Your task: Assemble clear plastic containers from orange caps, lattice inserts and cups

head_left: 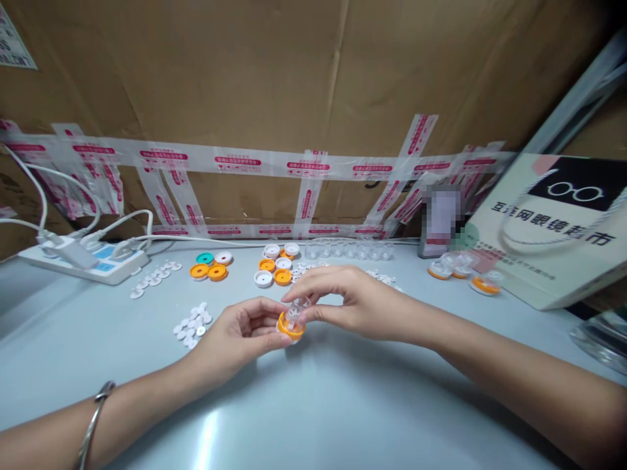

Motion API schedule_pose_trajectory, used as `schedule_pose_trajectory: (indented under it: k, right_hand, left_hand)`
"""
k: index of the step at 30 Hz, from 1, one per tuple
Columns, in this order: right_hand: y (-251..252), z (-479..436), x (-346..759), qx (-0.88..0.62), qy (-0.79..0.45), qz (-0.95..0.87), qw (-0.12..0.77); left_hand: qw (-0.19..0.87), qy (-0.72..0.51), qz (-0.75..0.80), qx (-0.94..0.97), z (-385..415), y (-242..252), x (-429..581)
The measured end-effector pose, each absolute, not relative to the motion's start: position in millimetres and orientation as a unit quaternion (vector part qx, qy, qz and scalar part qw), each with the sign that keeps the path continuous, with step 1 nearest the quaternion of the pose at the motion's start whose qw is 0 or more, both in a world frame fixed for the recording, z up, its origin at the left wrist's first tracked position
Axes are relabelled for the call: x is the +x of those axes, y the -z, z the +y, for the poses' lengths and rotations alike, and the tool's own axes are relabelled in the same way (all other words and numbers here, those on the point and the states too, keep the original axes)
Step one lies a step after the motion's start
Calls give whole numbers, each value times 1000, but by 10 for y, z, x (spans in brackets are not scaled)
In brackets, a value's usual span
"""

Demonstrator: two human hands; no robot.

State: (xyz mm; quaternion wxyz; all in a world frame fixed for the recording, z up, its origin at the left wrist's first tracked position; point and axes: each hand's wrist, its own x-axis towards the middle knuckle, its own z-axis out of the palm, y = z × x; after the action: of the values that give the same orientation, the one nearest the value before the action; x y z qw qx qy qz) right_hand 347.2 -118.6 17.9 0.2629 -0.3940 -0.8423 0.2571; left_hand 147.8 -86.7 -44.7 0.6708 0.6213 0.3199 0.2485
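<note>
Between my hands, above the table, is a small round orange-and-white base [290, 328]. My left hand [247, 329] grips it from the left, thumb in front and fingers behind. A clear plastic dome [296, 309] sits on or just over the base; whether it is seated I cannot tell. My right hand [343, 300] pinches this dome from above with thumb and fingers. Some white shape shows inside the clear plastic. Behind my hands stand orange and white round bases [283, 277] and a row of clear domes [343, 250]. Left of my left hand lies a pile of white discs [192, 324].
A power strip [108, 264] with plugged cables is at the back left, near white stemmed pieces [151, 279]. More round bases [217, 272] lie beyond. Capped orange units [486, 283], a blurred upright device [439, 219] and a paper bag [553, 235] stand right. A taped cardboard box [264, 85] forms the back.
</note>
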Motion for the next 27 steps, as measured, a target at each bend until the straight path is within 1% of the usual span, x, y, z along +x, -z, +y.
schedule_pose_trajectory:
  k: [9,19,22,27]
  right_hand:
    - [-138,-1178,3475,-389,-258,-842,269]
    - [-110,-1178,3465,-367,-258,-848,281]
    - [-84,-1182,3455,-390,-235,-844,284]
    - [-16,-1168,3430,-409,-163,-857,269]
  left_hand:
    - [675,-254,327,611,-859,448,1488]
    - [654,-248,322,639,-857,462,1484]
    - [653,-243,323,640,-864,458,1483]
    - [646,-229,328,650,-878,447,1488]
